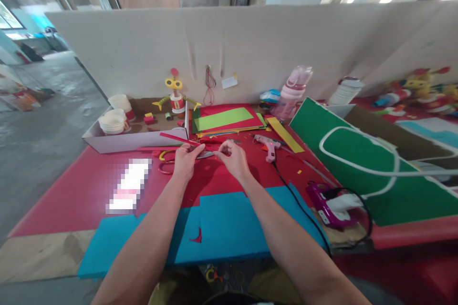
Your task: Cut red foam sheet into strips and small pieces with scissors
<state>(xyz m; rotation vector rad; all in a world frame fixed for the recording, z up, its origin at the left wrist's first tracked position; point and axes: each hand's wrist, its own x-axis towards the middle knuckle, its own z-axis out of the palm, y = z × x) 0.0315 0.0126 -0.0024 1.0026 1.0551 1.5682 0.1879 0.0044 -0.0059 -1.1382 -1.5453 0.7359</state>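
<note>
A thin red strip (179,139) runs up and to the left from the fingers of my left hand (186,159), which are closed on it. My right hand (232,158) is beside it with thumb and forefinger pinched together; what they hold is too small to tell. Beneath and beside the left hand lie scissors with yellow handles (163,155) and a red-handled pair (166,167). To the right of my hands rests a pink glue gun (268,146). Behind them sits a stack of coloured sheets with a light green strip (225,119) on top.
A box (136,142) with paper cups and a figure stands at the back left. Blue sheets (229,228) lie under my forearms. On the right are a purple power strip (329,207), its cables, a green board (354,167) and a pink bottle (293,90).
</note>
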